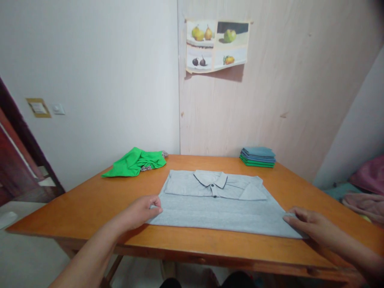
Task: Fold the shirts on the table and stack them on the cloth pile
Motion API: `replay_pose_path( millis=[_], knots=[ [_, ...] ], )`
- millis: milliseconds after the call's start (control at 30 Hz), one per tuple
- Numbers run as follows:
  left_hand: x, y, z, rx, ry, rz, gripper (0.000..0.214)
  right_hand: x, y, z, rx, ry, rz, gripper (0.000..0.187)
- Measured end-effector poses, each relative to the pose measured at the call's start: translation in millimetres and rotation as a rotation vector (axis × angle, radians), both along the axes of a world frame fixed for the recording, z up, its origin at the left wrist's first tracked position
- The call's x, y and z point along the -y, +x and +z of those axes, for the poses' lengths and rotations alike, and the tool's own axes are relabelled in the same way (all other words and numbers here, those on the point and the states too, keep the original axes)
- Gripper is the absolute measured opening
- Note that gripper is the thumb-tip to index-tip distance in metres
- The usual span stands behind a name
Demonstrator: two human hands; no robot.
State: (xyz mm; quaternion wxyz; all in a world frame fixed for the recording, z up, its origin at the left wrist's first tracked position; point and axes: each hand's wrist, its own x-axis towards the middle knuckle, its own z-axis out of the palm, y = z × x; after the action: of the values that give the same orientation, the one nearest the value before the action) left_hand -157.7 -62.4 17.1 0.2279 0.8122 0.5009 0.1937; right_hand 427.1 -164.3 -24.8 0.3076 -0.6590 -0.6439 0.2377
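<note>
A light grey polo shirt (216,214) lies partly folded on the wooden table, its dark-edged collar and buttons facing up near the far side. My left hand (147,210) pinches the shirt's left edge between thumb and fingers. At the opposite edge, my right hand (303,222) grips the cloth near the right front corner. Between the two hands the fabric lies mostly flat, with its front fold close to the table's near side.
A crumpled green garment (136,162) lies at the table's back left. Folded blue and green clothes (257,157) form a neat stack at the back right. The wooden table (99,206) meets the wall behind. Pinkish cloth (367,204) is heaped beyond the right side.
</note>
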Motion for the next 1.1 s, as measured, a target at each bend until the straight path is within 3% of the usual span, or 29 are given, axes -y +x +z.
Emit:
replay_pose_path(
  millis=[433, 700, 900, 1100],
  knots=[
    [1, -3, -2.1, -0.03, 0.037, 0.026, 0.029, 4, -9, 7.0, 0.214, 0.046, -0.061, 0.038],
    [5, -8, -5.2, -0.022, 0.097, 0.049, 0.029, 12, -3, 5.4, 0.325, 0.081, -0.21, 0.043],
    [7, -9, -6.7, -0.034, 0.13, 0.085, 0.028, 18, -2, 6.1, 0.361, 0.083, -0.188, 0.04],
    [14, -4, -1.2, -0.151, 0.311, 0.076, 0.022, 21, -6, 6.7, 0.379, 0.163, -0.166, 0.041]
  ],
)
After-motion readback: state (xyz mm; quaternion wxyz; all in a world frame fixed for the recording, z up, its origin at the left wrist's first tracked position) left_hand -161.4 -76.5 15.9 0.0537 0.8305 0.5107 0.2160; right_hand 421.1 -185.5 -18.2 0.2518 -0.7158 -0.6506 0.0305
